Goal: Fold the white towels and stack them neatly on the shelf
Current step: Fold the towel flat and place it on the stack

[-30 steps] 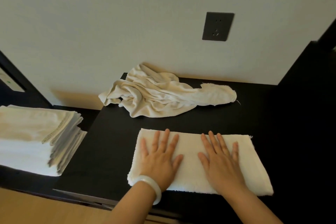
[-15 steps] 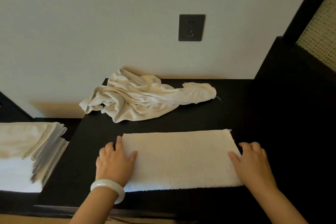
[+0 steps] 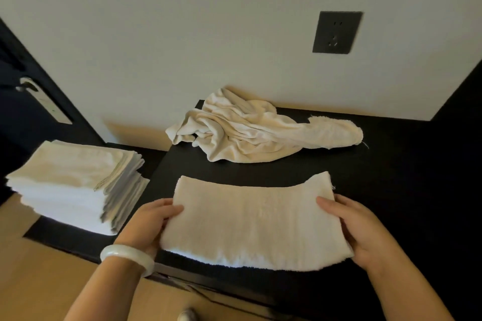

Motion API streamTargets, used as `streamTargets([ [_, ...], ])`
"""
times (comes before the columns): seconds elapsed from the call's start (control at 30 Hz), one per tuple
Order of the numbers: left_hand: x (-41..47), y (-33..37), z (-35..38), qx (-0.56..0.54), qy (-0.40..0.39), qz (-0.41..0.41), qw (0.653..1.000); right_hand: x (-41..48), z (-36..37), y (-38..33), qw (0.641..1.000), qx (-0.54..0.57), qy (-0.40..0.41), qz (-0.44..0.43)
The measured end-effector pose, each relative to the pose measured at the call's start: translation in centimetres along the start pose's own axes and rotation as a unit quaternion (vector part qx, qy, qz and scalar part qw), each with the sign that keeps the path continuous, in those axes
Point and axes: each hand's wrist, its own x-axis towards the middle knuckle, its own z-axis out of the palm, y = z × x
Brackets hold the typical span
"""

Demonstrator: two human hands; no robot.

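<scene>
Right, head view. Folded towel (image 3: 255,224) is at 6 o'clock in frame, long side running L-R, held over the front part of the black top (image 3: 404,177). Its middle sags a bit and both ends curve up. Can't tell whether its underside touches the top.

L hand (image 3: 151,224) grips the towel's 9 o'clock end, thumb on the upper face, other fingers curled under the cloth. R hand (image 3: 357,229) grips the 3 o'clock end the same way, thumb on top, fingers tucked beneath. White bangle (image 3: 127,258) on the L wrist.

At 12 o'clock from the held towel, well apart, a crumpled towel (image 3: 250,135) lies unfolded near the wall, one end trailing toward 3 o'clock. At 9 o'clock, on a lower black shelf (image 3: 65,236), is a stack of folded towels (image 3: 67,185), layered edges facing the held towel.

Dark wall socket (image 3: 336,32) at 1 o'clock on the pale wall. Door handle (image 3: 44,101) at 10 o'clock. Light wood floor (image 3: 39,281) at 7 o'clock.
</scene>
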Motion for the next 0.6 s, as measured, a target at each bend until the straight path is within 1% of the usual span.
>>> streamTargets([
  [0.1,-0.2,-0.1,-2.8,-0.059,0.011,0.032,0.998,0.1,3.8,-0.8,0.999,0.012,-0.03,-0.022],
  [0.23,0.2,0.2,-6.3,-0.102,0.03,0.072,0.992,0.6,9.0,-1.7,0.996,0.002,-0.072,-0.046],
  [0.47,4.2,1.3,-14.6,-0.151,0.061,0.084,0.983,2.1,19.6,-2.4,0.991,0.007,-0.116,-0.073],
  [0.6,8.5,2.1,-22.4,-0.157,0.066,0.075,0.983,3.5,28.5,-2.1,0.993,-0.002,-0.103,-0.065],
])
